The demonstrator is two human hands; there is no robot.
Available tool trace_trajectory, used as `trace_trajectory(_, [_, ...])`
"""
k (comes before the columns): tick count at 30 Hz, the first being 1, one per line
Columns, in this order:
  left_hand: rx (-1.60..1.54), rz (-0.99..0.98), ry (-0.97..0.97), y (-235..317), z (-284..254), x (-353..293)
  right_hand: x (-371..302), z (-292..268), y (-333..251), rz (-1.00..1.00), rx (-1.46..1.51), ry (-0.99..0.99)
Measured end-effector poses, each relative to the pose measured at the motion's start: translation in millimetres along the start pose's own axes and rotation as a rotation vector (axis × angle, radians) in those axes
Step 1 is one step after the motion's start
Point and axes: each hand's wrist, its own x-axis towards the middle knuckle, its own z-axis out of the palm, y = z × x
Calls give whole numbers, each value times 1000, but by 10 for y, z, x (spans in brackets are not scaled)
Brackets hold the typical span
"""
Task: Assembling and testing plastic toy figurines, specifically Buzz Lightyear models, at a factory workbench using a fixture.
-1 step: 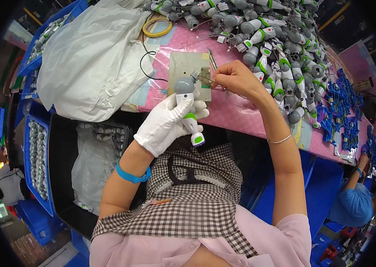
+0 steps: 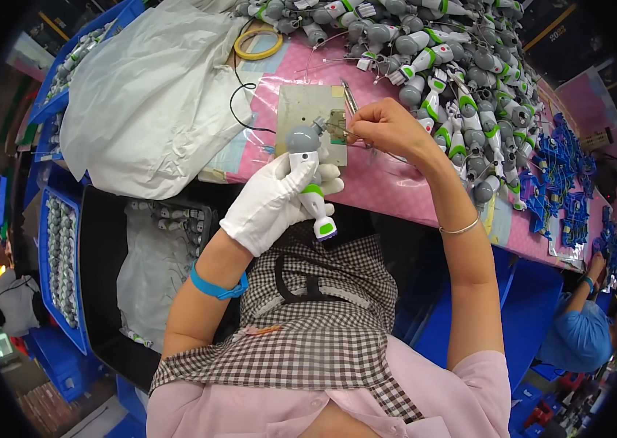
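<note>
My left hand [image 2: 268, 201], in a white glove, is closed around a toy arm [image 2: 302, 139] of grey, white and green plastic. The arm's round grey shoulder points up and away, and its forearm hangs toward my lap. To the right, the bare fingers of my right hand [image 2: 381, 128] pinch thin wires [image 2: 337, 130] that run from the shoulder's ribbed end. Their tips are hidden in my fingers. Under the shoulder lies a grey metal plate [image 2: 290, 102] with a small green piece at its right side. Beside my right fingers lies a slim metal pen-like tool [image 2: 349, 95].
Similar toy arms [image 2: 469, 102] are heaped at the far right, with blue parts [image 2: 564, 171] beyond. White sheeting [image 2: 155, 102] and a yellow tape roll [image 2: 258, 44] lie left on the pink table cover [image 2: 396, 186]. A black bin [image 2: 104, 292] stands left; a co-worker [image 2: 578, 332] sits right.
</note>
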Motion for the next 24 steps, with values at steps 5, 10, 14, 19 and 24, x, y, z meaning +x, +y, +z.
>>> trace_trajectory(5, [-55, 20, -18, -1, -15, 16, 2, -45, -87, 102, -2, -96])
trace_trajectory(10, [-66, 27, -21, -29, -6, 11, -27, -13, -48, 109, 87, -90])
trace_trajectory(14, [-92, 43, -35, -73, -1, 22, -52, -20, -55, 145, -47, -106])
trace_trajectory(19, [-88, 72, -61, -54, -15, 94, 2, -110, -37, 161, 108, -167])
trace_trajectory(24, [-68, 76, -7, 54, -64, 107, 142, -67, -61, 100, 35, -160])
